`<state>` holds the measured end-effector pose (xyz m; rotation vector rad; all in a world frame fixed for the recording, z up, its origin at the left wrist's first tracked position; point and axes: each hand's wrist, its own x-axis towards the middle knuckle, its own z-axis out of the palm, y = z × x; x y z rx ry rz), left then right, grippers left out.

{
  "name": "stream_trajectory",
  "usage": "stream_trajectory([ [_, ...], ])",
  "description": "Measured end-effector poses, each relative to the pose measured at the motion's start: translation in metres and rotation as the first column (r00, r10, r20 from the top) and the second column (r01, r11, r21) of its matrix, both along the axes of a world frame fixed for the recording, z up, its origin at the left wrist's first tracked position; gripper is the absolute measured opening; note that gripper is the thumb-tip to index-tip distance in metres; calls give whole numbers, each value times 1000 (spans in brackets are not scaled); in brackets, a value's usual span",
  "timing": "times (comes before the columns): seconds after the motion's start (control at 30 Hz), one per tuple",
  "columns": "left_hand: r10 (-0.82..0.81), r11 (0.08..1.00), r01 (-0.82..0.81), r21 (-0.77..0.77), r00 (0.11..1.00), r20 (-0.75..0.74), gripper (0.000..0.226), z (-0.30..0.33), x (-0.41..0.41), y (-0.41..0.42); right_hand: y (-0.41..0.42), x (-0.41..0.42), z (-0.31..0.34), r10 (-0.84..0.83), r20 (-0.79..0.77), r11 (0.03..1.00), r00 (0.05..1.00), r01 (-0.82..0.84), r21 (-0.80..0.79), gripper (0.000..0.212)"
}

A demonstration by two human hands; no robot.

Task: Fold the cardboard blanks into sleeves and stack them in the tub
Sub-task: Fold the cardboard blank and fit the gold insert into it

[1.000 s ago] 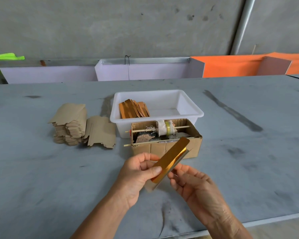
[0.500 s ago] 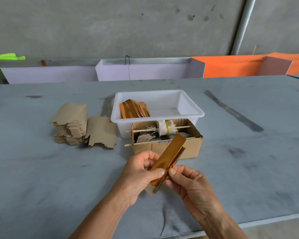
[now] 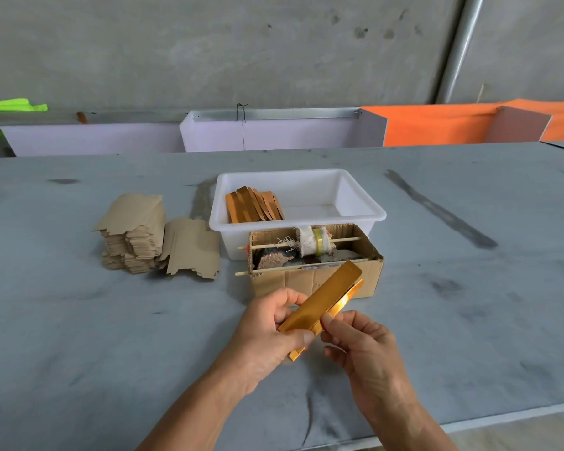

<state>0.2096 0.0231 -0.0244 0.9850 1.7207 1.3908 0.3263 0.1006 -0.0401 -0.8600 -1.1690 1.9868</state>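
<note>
above the near desk [image 3: 79, 336], left hand [image 3: 267, 333] pinches the low end of a shiny gold folded cardboard sleeve [image 3: 323, 302]; right hand [image 3: 365, 346] fingers nip its long edge. probably light, thin, slippery, easily creased: hold by the edges. white plastic tub [image 3: 362, 203] lies beyond a brown cardboard box [image 3: 306, 281]; open room right.
</note>
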Motion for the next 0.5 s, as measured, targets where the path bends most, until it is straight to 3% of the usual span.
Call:
stream_trajectory([
  [0.13, -101, 993, 97, -60, 992, -73, 34, 6, -8, -4, 14, 9, 5, -8, 18, 1000, 1000, 8, -3, 17],
  [0.2, -76, 997, 74, -37, 996, -52, 35, 10, -11, -7, 20, 13, 8, -11, 10, 1000, 1000, 11, -23, 13],
  [0.3, 143, 985, -148, 85, 988, 58, 35, 9, -16, -4, 20, 15, 9, -34, 1, 997, 999, 34, -70, 12],
  [0.37, 282, 938, -315, 148, 937, 208, 30, 1, -11, -1, 17, 13, 9, -74, -25, 990, 997, 71, -118, 16],
  [0.5, 326, 878, -438, 191, 841, 431, 19, -14, 8, 3, 6, 2, 9, -125, -64, 977, 990, 112, -180, 8],
])
